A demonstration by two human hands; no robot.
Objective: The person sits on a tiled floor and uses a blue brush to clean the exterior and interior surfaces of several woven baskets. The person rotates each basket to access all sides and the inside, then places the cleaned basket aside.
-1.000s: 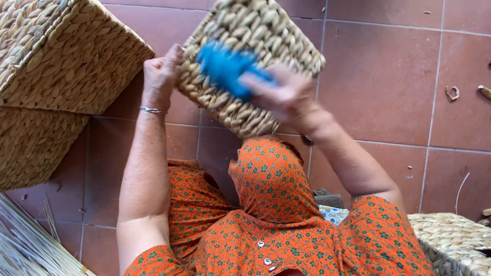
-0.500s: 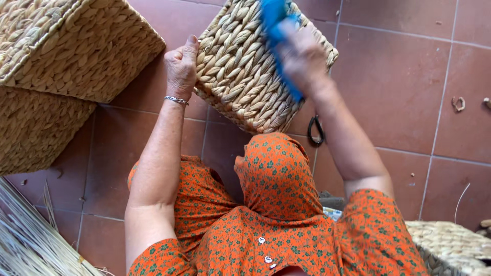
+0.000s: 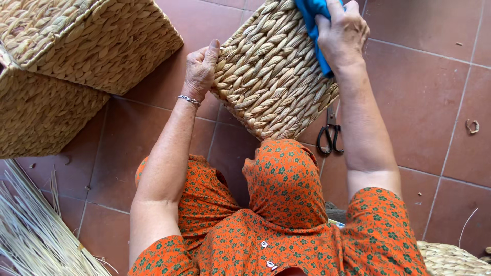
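A woven straw basket rests tilted against my raised knee, its flat side facing me. My left hand, a thin bracelet on the wrist, grips the basket's left edge. My right hand presses a blue cloth against the basket's upper right part. Much of the cloth lies under my fingers.
Two larger woven baskets are stacked at the upper left. Black scissors lie on the red tiled floor beside the basket. A bundle of dry straw is at the lower left, and another woven piece at the lower right.
My right hand has carried the blue cloth from the basket's middle up across its face to the top right. The left hand has kept its grip on the left edge.
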